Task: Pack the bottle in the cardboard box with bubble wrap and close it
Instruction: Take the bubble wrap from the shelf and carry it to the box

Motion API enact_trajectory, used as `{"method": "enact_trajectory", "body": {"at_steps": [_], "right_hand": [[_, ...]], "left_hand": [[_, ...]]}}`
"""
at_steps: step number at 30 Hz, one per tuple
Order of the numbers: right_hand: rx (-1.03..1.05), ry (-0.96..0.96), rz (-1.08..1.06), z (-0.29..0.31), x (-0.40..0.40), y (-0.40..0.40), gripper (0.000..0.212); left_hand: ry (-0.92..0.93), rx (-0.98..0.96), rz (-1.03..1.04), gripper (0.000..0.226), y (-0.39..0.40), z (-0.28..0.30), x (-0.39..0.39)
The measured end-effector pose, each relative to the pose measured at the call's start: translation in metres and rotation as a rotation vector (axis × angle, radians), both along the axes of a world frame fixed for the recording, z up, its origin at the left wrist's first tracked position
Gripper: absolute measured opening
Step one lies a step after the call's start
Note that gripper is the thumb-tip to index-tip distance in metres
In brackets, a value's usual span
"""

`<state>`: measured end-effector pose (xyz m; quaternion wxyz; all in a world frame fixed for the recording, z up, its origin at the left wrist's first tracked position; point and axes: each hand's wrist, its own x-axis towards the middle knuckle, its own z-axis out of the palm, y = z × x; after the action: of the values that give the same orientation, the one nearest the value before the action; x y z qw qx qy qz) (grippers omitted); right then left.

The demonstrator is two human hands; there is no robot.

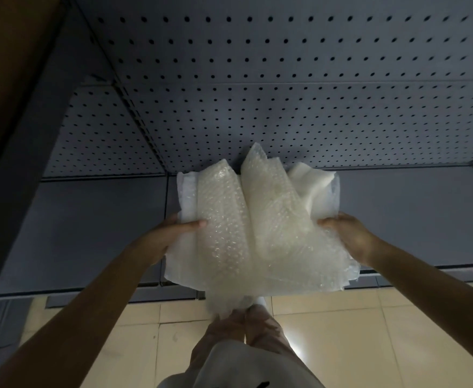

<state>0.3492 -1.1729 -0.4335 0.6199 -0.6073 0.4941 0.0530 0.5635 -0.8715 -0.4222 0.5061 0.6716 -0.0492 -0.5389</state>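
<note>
Two hands gripped a crumpled sheet of bubble wrap [257, 228] by its side edges, the left hand [171, 233] with thumb on top, the right hand [347, 236] with fingers curled around its edge. It hung between them above a grey shelf [89, 228], before a pegboard [285, 79].

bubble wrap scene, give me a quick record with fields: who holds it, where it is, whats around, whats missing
item: bubble wrap, a crumpled white bundle of several sheets
left hand: grips the bundle's left edge, thumb on top
right hand: grips the right edge
position: held over the grey shelf, lower part hanging past its front edge
backdrop: perforated grey panel
floor: beige tiles
not in view: bottle, cardboard box
</note>
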Motion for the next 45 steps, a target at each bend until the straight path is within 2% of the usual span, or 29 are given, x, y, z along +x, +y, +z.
{"method": "enact_trajectory", "body": {"at_steps": [3,7,11,13,17,20,23,27,33,38,41,43,45], "right_hand": [[-0.022,-0.030,-0.067,0.005,-0.009,0.000,0.023],[-0.044,-0.069,-0.122,0.009,-0.028,-0.001,0.024],[-0.067,-0.111,-0.194,0.018,-0.054,-0.002,0.021],[-0.071,-0.124,-0.244,0.024,-0.072,-0.003,0.020],[-0.057,-0.163,-0.309,0.036,-0.113,-0.003,0.036],[-0.077,-0.185,-0.379,0.045,-0.151,-0.005,0.029],[-0.124,-0.216,-0.426,0.052,-0.198,-0.007,0.033],[-0.162,-0.289,-0.538,0.057,-0.275,-0.008,0.052],[-0.177,-0.273,-0.710,0.061,-0.402,-0.009,0.081],[-0.241,-0.243,-0.846,0.066,-0.495,-0.005,0.073],[-0.278,-0.200,-0.916,0.064,-0.541,-0.002,0.065],[-0.290,-0.187,-0.974,0.063,-0.566,-0.001,0.066],[-0.298,-0.175,-1.026,0.062,-0.588,-0.003,0.070]], "left_hand": [[0.020,-0.032,-0.014,0.037,-0.003,0.001,-0.002],[0.020,-0.055,-0.036,0.048,-0.010,0.000,-0.007],[0.041,-0.065,-0.069,0.075,-0.022,-0.002,-0.007],[0.032,-0.078,-0.094,0.077,-0.033,0.001,-0.012],[0.014,-0.083,-0.176,0.080,-0.064,0.015,-0.028],[-0.011,-0.074,-0.218,0.071,-0.095,0.029,-0.052],[-0.041,-0.079,-0.272,0.064,-0.132,0.042,-0.088],[-0.064,-0.087,-0.370,0.060,-0.190,0.050,-0.147],[-0.104,-0.088,-0.557,0.068,-0.275,0.050,-0.260],[-0.149,-0.105,-0.708,0.056,-0.330,0.052,-0.359],[-0.159,-0.116,-0.794,0.060,-0.360,0.055,-0.410],[-0.163,-0.132,-0.858,0.061,-0.380,0.056,-0.439],[-0.161,-0.150,-0.914,0.050,-0.400,0.056,-0.467]]}}
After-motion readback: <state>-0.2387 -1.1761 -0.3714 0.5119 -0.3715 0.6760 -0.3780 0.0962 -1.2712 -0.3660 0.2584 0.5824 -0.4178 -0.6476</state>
